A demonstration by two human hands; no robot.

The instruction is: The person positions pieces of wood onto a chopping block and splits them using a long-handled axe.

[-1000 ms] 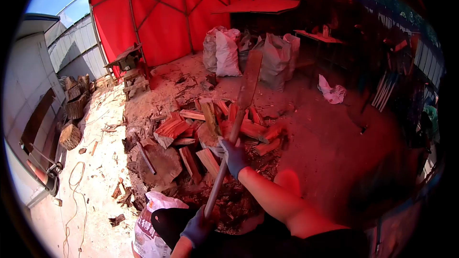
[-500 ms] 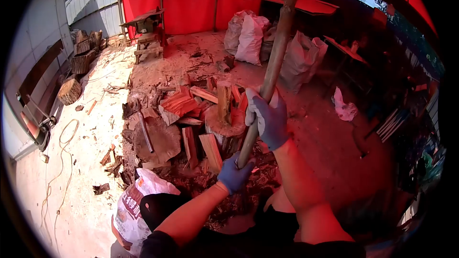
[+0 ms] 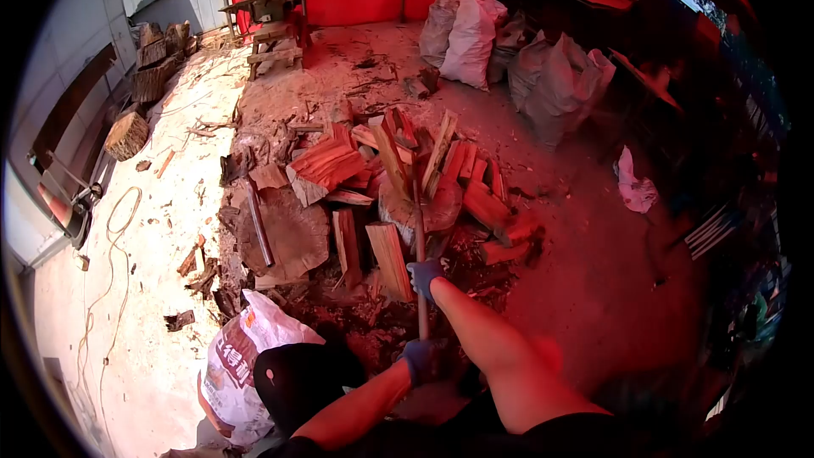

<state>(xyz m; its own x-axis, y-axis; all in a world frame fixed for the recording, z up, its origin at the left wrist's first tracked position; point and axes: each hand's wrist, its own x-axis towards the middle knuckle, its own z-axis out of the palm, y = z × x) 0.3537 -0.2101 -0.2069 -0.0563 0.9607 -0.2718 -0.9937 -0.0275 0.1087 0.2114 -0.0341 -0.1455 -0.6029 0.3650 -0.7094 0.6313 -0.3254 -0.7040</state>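
Note:
A long wooden handle (image 3: 420, 242) stands nearly upright in the picture, its far end at the chopping stump (image 3: 441, 208). My left hand (image 3: 420, 362), in a blue-grey glove, is closed round the handle's near end. Farther up, my right hand (image 3: 426, 278), gloved too, wraps the handle. At the far end of the handle two split pieces lean apart on the stump, one on the left (image 3: 390, 157) and one on the right (image 3: 440, 146). The tool's head cannot be made out between them.
Split firewood (image 3: 326, 165) lies around the stump. A flat log round (image 3: 292, 233) with a metal bar (image 3: 259, 225) is at the left. A printed bag (image 3: 246, 365) stands by my knee. Filled sacks (image 3: 475, 38) stand behind; a cord (image 3: 110, 280) lies on the left floor.
The tool has swung down from its raised position onto the stump, both hands lowering with it. The upright piece on the stump is now two pieces leaning apart. The view has tilted down.

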